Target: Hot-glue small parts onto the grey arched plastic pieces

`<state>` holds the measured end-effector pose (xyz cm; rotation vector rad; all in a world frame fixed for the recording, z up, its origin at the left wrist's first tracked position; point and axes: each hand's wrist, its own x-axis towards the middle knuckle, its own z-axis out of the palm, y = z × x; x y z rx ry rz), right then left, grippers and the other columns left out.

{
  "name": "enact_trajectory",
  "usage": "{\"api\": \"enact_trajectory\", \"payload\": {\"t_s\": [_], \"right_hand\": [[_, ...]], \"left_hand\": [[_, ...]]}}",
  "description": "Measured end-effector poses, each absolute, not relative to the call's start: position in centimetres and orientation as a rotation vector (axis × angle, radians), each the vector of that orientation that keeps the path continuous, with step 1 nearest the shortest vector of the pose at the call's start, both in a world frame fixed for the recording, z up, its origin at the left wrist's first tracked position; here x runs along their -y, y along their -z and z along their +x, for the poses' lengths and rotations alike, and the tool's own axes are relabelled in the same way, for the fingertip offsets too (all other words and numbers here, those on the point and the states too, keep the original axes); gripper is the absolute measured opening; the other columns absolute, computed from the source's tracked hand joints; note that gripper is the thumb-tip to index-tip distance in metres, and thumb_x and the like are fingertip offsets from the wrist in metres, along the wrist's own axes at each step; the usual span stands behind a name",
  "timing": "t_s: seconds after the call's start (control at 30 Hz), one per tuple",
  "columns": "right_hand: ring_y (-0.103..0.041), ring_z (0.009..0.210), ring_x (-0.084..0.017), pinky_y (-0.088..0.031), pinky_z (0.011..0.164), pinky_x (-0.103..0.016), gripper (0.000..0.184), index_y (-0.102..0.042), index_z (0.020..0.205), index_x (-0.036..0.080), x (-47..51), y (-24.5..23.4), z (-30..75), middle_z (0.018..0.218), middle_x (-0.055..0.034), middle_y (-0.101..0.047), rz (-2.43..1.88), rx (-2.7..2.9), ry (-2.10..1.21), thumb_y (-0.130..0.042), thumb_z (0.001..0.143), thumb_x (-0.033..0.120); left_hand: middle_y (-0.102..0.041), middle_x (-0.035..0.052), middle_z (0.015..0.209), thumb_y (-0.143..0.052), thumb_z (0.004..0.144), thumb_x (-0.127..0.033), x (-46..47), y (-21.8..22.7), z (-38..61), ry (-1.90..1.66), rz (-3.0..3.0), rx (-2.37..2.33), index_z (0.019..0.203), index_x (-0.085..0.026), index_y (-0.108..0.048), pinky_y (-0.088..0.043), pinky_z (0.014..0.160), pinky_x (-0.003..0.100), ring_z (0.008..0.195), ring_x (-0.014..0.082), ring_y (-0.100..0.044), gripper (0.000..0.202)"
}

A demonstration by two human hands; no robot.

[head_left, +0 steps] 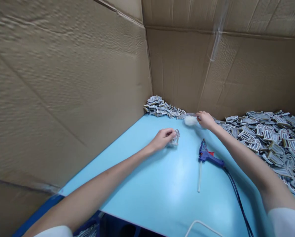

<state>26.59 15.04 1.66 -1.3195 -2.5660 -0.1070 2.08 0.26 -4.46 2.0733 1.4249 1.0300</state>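
Note:
My left hand [164, 137] pinches a small arch-shaped piece [175, 139], pale with dark outlines, just above the blue table. Farther back, my right hand [204, 119] reaches to a clear plastic bag or dish [190, 119] with whitish contents. Its fingers are drawn together at the right edge of that container; what lies between them is hidden. A blue glue gun [206, 156] with a red trigger lies below the right hand, nozzle pointing away, and a white glue stick [199, 177] extends from its rear toward me.
A large heap of grey-and-white arch-shaped pieces [268, 135] covers the right side. A smaller pile [156, 106] sits in the back corner. Cardboard walls [177, 65] rise at the left and back. The gun's black cable [238, 197] runs to the front edge, near a white wire stand [203, 223].

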Motion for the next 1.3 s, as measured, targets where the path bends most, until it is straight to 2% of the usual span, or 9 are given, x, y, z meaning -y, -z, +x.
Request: {"api": "enact_trajectory", "payload": {"t_s": [0.1,0.2,0.27,0.4,0.6,0.9,1.0,1.13,1.3], "right_hand": [[-0.068,0.114,-0.024,-0.055,0.101,-0.047,0.022,-0.071,0.117,0.016,-17.1,-1.8,24.3,0.123,-0.01,-0.072,-1.443,2.572,0.164,-0.065,0.103,0.032],[-0.07,0.111,-0.023,-0.058,0.1,-0.046,0.026,-0.072,0.115,0.016,-18.1,-1.6,23.5,0.122,-0.0094,-0.073,-1.546,2.56,0.201,-0.067,0.103,0.038],[-0.07,0.113,-0.023,-0.057,0.101,-0.047,0.026,-0.072,0.116,0.016,-18.5,-1.4,23.5,0.123,-0.0098,-0.073,-1.583,2.545,0.22,-0.066,0.103,0.038],[-0.07,0.114,-0.024,-0.057,0.102,-0.047,0.027,-0.072,0.118,0.016,-18.8,-1.2,23.7,0.123,-0.0093,-0.074,-1.581,2.545,0.221,-0.065,0.104,0.039],[-0.069,0.118,-0.024,-0.055,0.105,-0.048,0.027,-0.073,0.116,0.017,-18.9,-1.3,23.2,0.125,-0.0101,-0.074,-1.579,2.5,0.226,-0.063,0.105,0.04],[-0.071,0.112,-0.023,-0.057,0.102,-0.047,0.023,-0.073,0.112,0.016,-18.9,-1.4,22.8,0.119,-0.0086,-0.075,-1.555,2.42,0.082,-0.067,0.103,0.036],[-0.072,0.113,-0.023,-0.055,0.102,-0.044,0.019,-0.076,0.112,0.016,-18.8,-1.6,22.9,0.119,-0.0099,-0.077,-1.512,2.329,0.039,-0.064,0.103,0.028],[-0.073,0.112,-0.026,-0.053,0.096,-0.033,0.027,-0.082,0.109,0.016,-18.6,-1.9,23.4,0.114,-0.0121,-0.082,-1.422,2.226,-0.049,-0.058,0.096,0.015],[-0.074,0.099,-0.026,-0.054,0.092,-0.033,0.026,-0.08,0.096,0.013,-17.8,-2.6,23.7,0.101,-0.014,-0.082,-1.295,2.091,-0.189,-0.055,0.088,0.015]], "left_hand": [[-0.061,-0.0007,0.07,-0.052,0.1,-0.047,1.0,5.3,3.7,-0.934,2.022,-1.296,0.108,-0.014,-0.064,-0.044,0.055,0.022,0.054,0.0106,-0.053,0.036],[-0.067,-0.0004,0.078,-0.061,0.095,-0.039,2.2,5.4,4.5,-0.899,2.02,-1.256,0.13,-0.015,-0.061,-0.047,0.06,0.023,0.056,0.0105,-0.055,0.042],[-0.07,0.005,0.101,-0.064,0.094,-0.04,2.7,5.1,4.4,-0.885,2.095,-1.26,0.136,-0.018,-0.061,-0.051,0.071,0.027,0.061,0.01,-0.057,0.047],[-0.058,0.0123,0.141,-0.071,0.091,-0.052,2.9,4.9,4.0,-0.741,2.296,-1.213,0.136,-0.022,-0.065,-0.055,0.083,0.035,0.073,0.0123,-0.062,0.055],[-0.063,0.0072,0.138,-0.081,0.082,-0.057,3.2,5.2,4.5,-0.563,2.438,-1.175,0.131,-0.025,-0.07,-0.056,0.092,0.035,0.11,0.0272,-0.07,0.059],[-0.064,0.007,0.138,-0.083,0.081,-0.055,3.0,5.1,4.7,-0.57,2.42,-1.168,0.131,-0.024,-0.07,-0.055,0.095,0.034,0.113,0.0266,-0.07,0.06],[-0.064,0.0072,0.138,-0.083,0.081,-0.055,3.0,5.2,4.7,-0.584,2.407,-1.151,0.13,-0.024,-0.07,-0.055,0.095,0.034,0.114,0.0264,-0.07,0.059],[-0.065,0.0079,0.137,-0.081,0.082,-0.056,3.0,5.3,4.7,-0.619,2.394,-1.143,0.128,-0.024,-0.071,-0.055,0.091,0.033,0.11,0.0265,-0.07,0.057],[-0.065,0.0073,0.136,-0.08,0.082,-0.056,3.0,5.3,4.7,-0.643,2.384,-1.136,0.127,-0.026,-0.071,-0.054,0.089,0.032,0.109,0.0261,-0.07,0.055]]}}
